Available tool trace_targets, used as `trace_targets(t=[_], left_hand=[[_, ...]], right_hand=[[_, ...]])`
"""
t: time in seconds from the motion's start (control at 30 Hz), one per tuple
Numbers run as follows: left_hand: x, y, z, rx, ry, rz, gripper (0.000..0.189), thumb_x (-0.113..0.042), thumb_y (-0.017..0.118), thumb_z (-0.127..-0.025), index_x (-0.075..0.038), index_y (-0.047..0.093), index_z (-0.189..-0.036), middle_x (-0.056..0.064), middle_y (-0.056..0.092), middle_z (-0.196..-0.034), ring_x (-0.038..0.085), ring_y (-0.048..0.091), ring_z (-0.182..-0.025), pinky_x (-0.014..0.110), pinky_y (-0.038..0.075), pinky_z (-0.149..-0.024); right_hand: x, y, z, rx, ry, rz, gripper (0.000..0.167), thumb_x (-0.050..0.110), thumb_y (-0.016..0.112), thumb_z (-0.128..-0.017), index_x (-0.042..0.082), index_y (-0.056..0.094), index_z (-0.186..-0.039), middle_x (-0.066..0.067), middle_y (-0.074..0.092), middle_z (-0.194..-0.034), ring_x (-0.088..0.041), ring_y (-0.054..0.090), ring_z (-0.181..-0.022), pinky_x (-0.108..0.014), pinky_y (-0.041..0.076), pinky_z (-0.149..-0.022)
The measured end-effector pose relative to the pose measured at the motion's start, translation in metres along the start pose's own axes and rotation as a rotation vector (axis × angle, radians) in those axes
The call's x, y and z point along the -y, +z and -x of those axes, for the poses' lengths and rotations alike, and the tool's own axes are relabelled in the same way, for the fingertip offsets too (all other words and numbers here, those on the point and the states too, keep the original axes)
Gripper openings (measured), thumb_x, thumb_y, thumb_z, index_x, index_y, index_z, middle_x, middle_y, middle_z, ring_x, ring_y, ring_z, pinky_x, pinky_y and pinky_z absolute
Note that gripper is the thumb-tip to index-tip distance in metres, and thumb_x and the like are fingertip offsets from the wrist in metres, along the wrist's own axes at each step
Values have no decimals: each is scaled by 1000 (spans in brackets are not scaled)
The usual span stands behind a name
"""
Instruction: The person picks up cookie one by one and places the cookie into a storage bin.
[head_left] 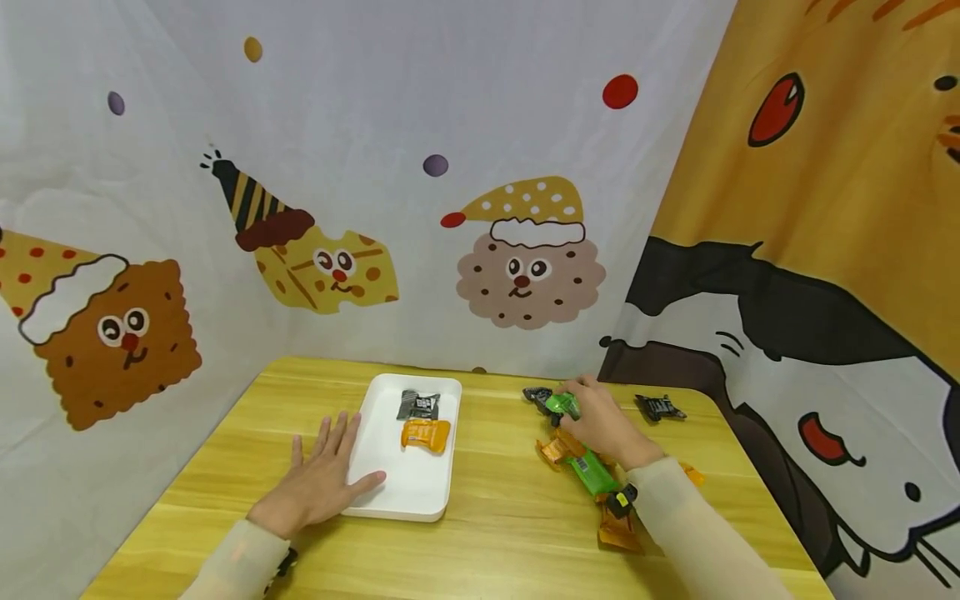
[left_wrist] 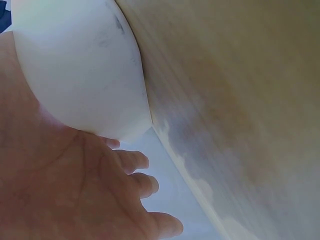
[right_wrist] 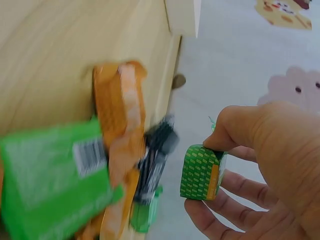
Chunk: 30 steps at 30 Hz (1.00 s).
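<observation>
A white tray point(head_left: 390, 492) lies on the table with a black-wrapped snack point(head_left: 417, 406) and an orange-wrapped snack point(head_left: 426, 435) in it. Against the tray's left side rests my left hand point(head_left: 318, 479), fingers spread, thumb over the rim. My right hand point(head_left: 606, 427) pinches a small green-wrapped snack point(right_wrist: 200, 172) between thumb and fingers, above the far end of a loose pile. In that pile are a larger green packet point(head_left: 592, 473), orange packets point(head_left: 558, 450) and a black packet point(head_left: 537, 397). My right forearm hides part of the pile.
Another black packet point(head_left: 660, 407) lies at the back right of the wooden table point(head_left: 502, 533). An orange packet point(head_left: 692, 474) shows partly behind the right sleeve. A printed curtain point(head_left: 420, 250) hangs along the table's back edge.
</observation>
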<state>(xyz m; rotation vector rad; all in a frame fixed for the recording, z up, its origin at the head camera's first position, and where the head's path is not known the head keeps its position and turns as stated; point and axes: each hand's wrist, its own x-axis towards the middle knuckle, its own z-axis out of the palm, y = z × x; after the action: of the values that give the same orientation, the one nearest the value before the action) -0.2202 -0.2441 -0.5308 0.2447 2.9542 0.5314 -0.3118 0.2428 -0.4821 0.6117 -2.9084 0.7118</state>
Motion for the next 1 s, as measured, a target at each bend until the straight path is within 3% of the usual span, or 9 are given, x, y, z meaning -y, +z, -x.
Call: trace_targets(t=[0.47,0.7,1.0], left_hand=[[0,0,1,-5,6,-5,121,-78,63,-109,-4,8,-187,30,4,-195,61,3,-180,96,-2,-133],[-1,-2,1,-2,4,-14,120,-78,62,-110,-3,9,-187,30,3,-195,61,3,-180,96,-1,-133],[-2,-1,2,3,10,-3,120,-77,63,-110,-3,8,-187,31,3,-194,62,2,-179,96,-2,-133]], right_hand=[[51,26,-17,51,-88,-5,44,7,83,-106,7,74,-149,-23,66,-153,-40,73,-130,-58,67,-106],[78,40,-27,45,-161,9,41,6,85,-104,8,77,-144,-20,69,-146,-27,74,-107,-47,68,-92],[122,52,-39,83,-248,29,40,7,84,-104,9,78,-143,-14,70,-144,-18,71,-105,-34,66,-89]])
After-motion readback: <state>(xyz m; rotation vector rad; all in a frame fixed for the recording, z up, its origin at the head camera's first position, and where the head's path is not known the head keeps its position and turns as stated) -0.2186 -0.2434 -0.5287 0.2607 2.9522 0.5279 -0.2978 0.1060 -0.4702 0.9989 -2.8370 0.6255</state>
